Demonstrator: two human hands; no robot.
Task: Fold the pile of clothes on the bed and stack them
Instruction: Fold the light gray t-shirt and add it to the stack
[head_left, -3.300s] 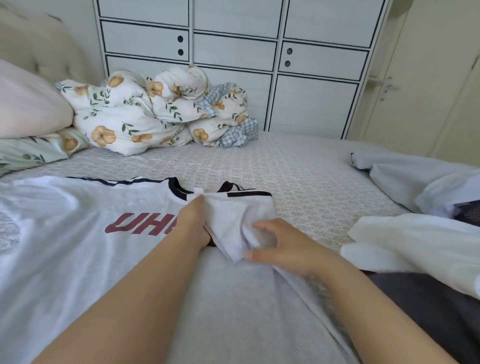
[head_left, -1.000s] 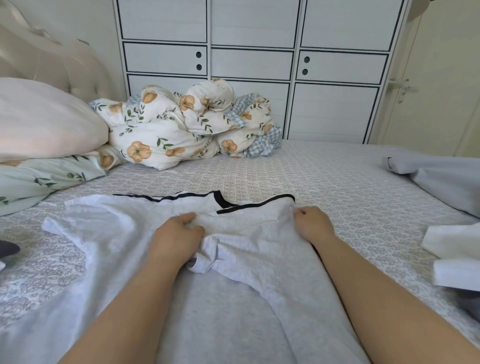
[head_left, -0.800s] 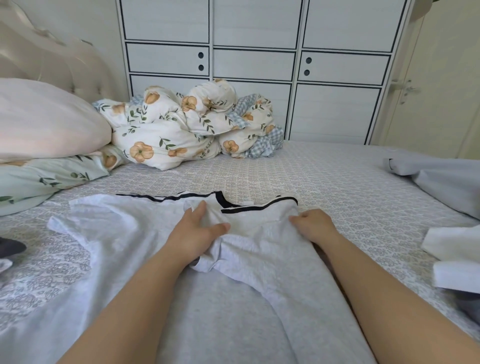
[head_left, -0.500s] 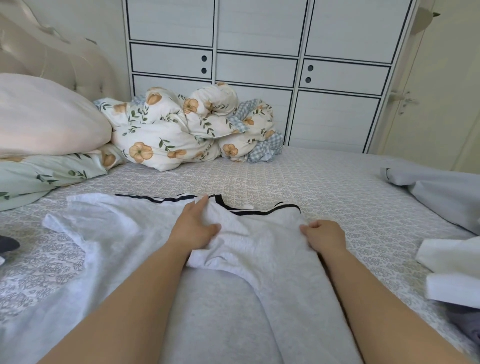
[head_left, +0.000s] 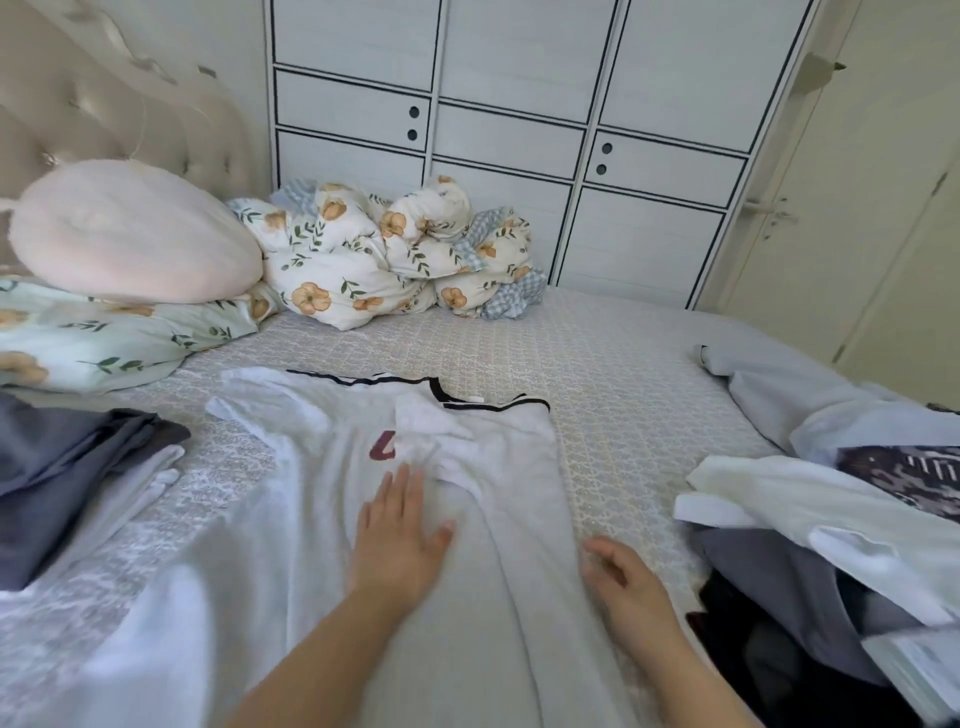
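Smoothing 1 white tee (head_left: 291, 519): L hand (head_left: 397, 540) fingers spread flat, R hand (head_left: 626, 587) fingers loosely curled

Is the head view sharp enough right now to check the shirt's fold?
Head view: motion blur smears the white shirt and both hands, left hand, right hand; the wardrobe lines bow from the wide lens; soft daylight, no glare.

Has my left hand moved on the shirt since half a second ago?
Yes. The left hand slid back toward the body, away from the shirt's black-trimmed collar, and lies flat lower on the white shirt.
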